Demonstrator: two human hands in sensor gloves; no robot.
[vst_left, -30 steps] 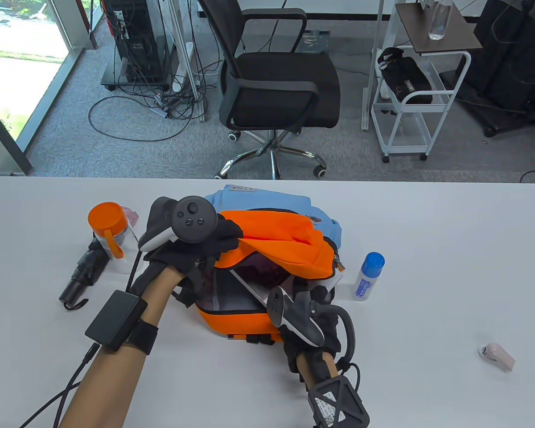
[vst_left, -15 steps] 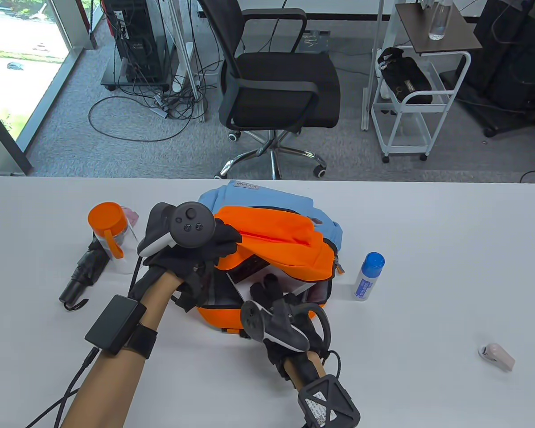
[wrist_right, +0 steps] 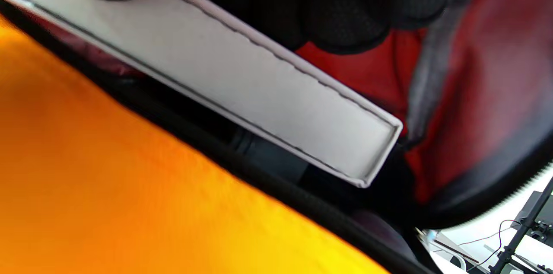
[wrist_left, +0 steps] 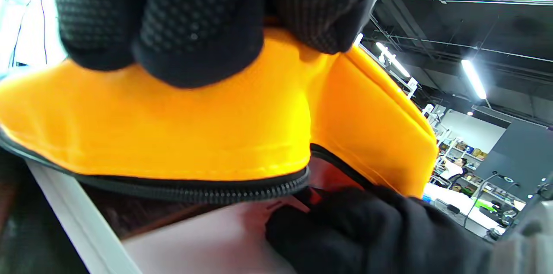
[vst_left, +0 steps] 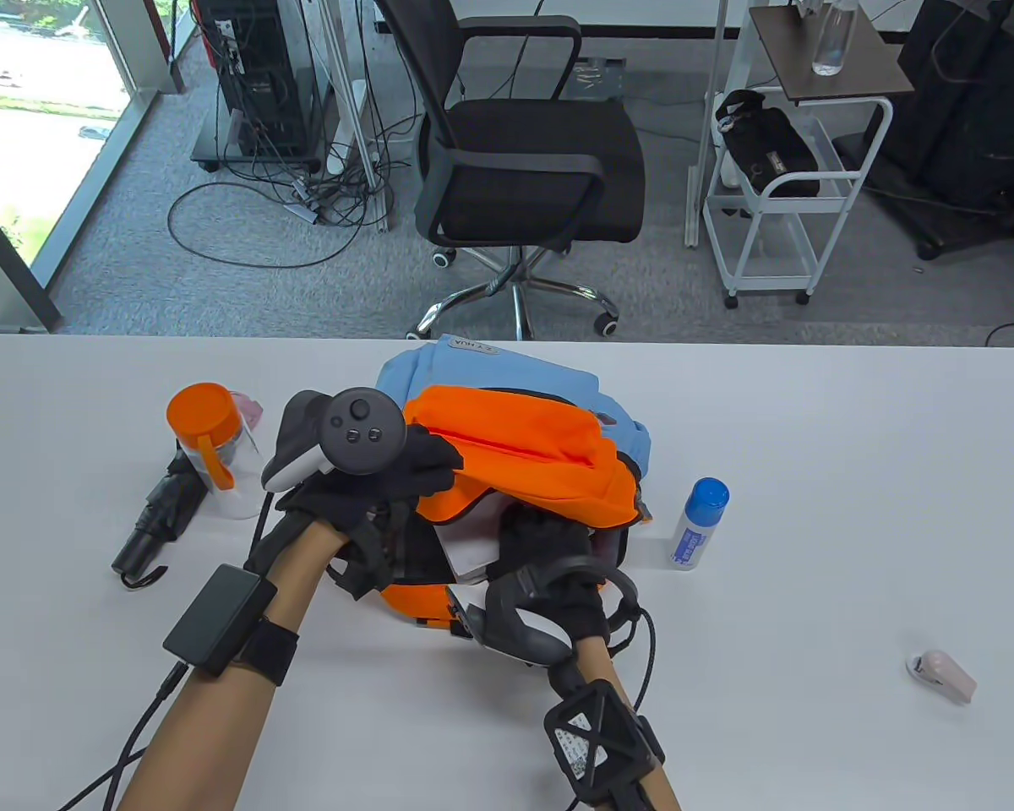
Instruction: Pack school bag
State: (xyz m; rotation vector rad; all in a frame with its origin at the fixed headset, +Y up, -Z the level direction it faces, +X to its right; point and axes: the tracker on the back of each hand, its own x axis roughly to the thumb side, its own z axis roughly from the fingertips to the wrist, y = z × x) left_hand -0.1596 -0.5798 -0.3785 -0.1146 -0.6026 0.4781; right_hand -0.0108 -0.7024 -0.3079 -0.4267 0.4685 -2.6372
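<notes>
An orange and light-blue school bag [vst_left: 532,439] lies on the white table [vst_left: 811,524], its main opening facing me. My left hand [vst_left: 422,460] grips the orange top flap [wrist_left: 181,131] and holds it up. My right hand [vst_left: 545,541] reaches into the opening and presses on a white book [vst_left: 469,553] that sits partly inside. In the right wrist view my fingertips [wrist_right: 345,23] rest on the book's white edge [wrist_right: 276,92], against the red lining [wrist_right: 475,71]. The book's far end is hidden under the flap.
A cup with an orange lid [vst_left: 207,448] and a folded black umbrella [vst_left: 156,519] lie left of the bag. A blue-capped white bottle [vst_left: 700,524] stands right of it. A small pink-white stapler [vst_left: 942,674] lies far right. An office chair [vst_left: 524,169] stands beyond the table.
My right hand moved up from the bag's front edge into the opening, pushing the white book deeper inside. My left hand kept the flap raised, nearly still.
</notes>
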